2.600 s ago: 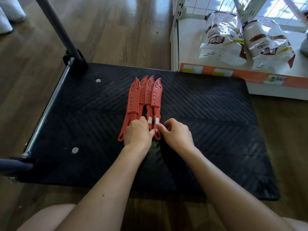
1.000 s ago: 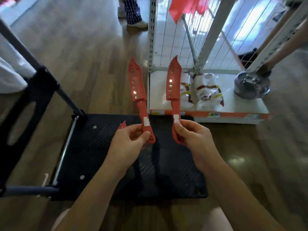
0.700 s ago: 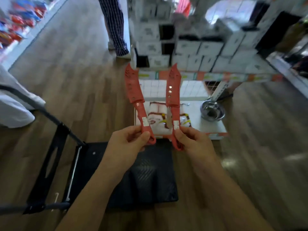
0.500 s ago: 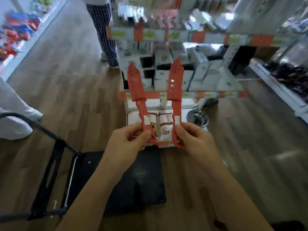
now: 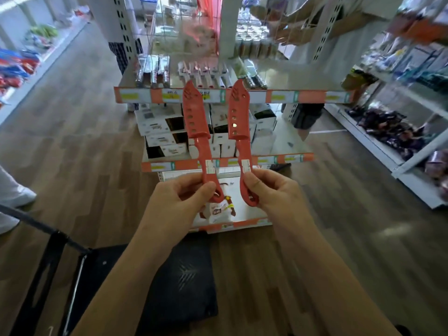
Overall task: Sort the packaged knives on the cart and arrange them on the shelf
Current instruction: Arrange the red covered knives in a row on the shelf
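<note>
The left hand [image 5: 180, 198] grips one red plastic sheathed knife [image 5: 195, 122] upright; the right hand [image 5: 271, 190] grips another red sheathed knife [image 5: 238, 117], before the shelf's orange front edge [image 5: 312, 97].

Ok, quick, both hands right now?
Left hand: closed on a red knife.
Right hand: closed on the other red knife.

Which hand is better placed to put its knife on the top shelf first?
Probably the left hand. Its red knife points at the row of packaged knives on the top shelf. The right hand holds its knife equally high, further right. The difference is small.
</note>
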`<state>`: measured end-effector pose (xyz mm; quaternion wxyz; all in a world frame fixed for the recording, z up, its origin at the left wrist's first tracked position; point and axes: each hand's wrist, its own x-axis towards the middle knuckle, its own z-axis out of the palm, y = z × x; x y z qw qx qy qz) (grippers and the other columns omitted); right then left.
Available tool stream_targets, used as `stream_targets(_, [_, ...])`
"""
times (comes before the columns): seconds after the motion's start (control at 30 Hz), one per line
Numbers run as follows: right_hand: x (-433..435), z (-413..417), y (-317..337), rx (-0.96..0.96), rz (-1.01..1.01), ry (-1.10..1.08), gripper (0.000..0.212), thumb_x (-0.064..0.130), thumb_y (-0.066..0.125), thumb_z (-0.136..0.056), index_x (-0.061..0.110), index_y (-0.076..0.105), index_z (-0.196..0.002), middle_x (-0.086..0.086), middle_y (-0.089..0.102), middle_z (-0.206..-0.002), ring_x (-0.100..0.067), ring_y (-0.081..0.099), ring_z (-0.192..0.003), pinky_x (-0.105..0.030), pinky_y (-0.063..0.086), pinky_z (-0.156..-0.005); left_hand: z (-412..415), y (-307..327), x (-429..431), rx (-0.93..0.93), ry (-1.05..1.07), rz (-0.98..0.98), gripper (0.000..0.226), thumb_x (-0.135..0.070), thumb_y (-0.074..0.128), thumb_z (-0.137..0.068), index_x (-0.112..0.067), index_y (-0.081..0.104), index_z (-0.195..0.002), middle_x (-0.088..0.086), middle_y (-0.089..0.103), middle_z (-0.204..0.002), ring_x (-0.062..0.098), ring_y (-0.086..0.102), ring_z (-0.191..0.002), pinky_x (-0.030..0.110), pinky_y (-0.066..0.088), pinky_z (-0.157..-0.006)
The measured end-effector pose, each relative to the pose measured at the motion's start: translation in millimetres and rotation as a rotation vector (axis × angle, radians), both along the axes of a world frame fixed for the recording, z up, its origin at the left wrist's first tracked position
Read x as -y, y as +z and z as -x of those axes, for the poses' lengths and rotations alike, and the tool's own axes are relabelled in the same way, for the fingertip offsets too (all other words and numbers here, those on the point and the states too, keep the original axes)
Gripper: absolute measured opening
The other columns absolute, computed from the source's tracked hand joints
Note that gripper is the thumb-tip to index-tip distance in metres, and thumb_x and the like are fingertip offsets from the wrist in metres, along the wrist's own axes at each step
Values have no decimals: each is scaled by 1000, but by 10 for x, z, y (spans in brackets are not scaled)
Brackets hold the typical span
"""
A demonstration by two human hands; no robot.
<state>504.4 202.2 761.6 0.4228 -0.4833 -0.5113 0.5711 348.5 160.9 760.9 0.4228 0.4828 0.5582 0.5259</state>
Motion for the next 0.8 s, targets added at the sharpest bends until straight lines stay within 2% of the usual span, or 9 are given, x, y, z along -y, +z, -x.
stream_targets(0.07, [-38,-16,17,-26,-7,4,6,23,57,-86,26,61,-83,21,68,-62,6,67,-63,-9,52,-54,-24,27,-53,10,-11,-3,16,-18,58,-85,-33,63,-88,-25,70,-70,-9,65,-71,3,45,-53])
stream_targets(0.27, [-240,29,-13,-59,-29,-24,8,23,57,-86,26,63,-82,21,69,-63,3,67,-64,-9,50,-53,-11,38,-311,2,-61,-19,16,-15,58,-85,-29,65,-90,-21,72,-73,-6,67,-69,4,45,-53])
stream_targets(0.37, [-430,81,-37,-40,-51,-42,7,24,57,-85,27,63,-81,22,68,-60,8,65,-61,-6,48,-52,42,27,-531,1,-77,-25,16,-15,58,-86,-27,65,-91,-15,73,-73,-5,67,-69,5,46,-54])
stream_targets(0.53, [-857,207,10,-39,-63,-100,11,19,58,-86,25,61,-77,20,65,-54,11,61,-54,-4,45,-48,178,26,-1003,-18,-90,-24,16,-18,58,-86,-33,63,-86,-21,71,-72,-7,66,-71,6,48,-60])
stream_targets(0.7, [-1258,277,21,-60,-53,-149,6,16,60,-85,19,63,-81,16,65,-53,8,60,-49,-6,45,-47,249,56,-1446,-12,-123,-14,19,-19,58,-86,-37,61,-82,-17,72,-72,-2,68,-73,14,53,-68])
stream_targets(0.8, [-1483,276,15,-68,-43,-140,10,16,59,-86,21,62,-79,18,65,-51,8,61,-51,-6,47,-49,231,39,-1709,-5,-134,-15,19,-17,58,-86,-36,62,-83,-18,71,-69,-3,68,-71,12,54,-66])
